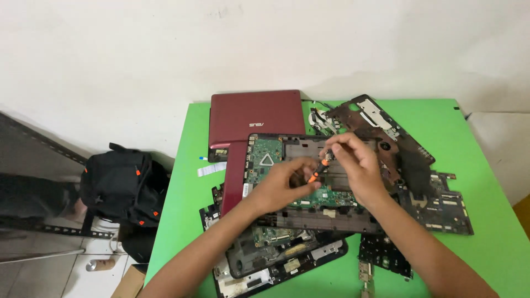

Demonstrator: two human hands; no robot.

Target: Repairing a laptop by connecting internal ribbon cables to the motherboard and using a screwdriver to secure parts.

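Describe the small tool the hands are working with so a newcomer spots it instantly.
Start at the green table and go to the opened dark red laptop base in the middle of the pile of stripped laptop parts. Both hands meet over its green circuit board; the left hand grips a small screwdriver. Its orange-and-black handle is the only orange thing on the table.

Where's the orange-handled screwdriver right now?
In the head view it is mid-table: the orange-handled screwdriver is gripped by the left hand, its tip over the opened laptop chassis, with the right hand touching close beside it.
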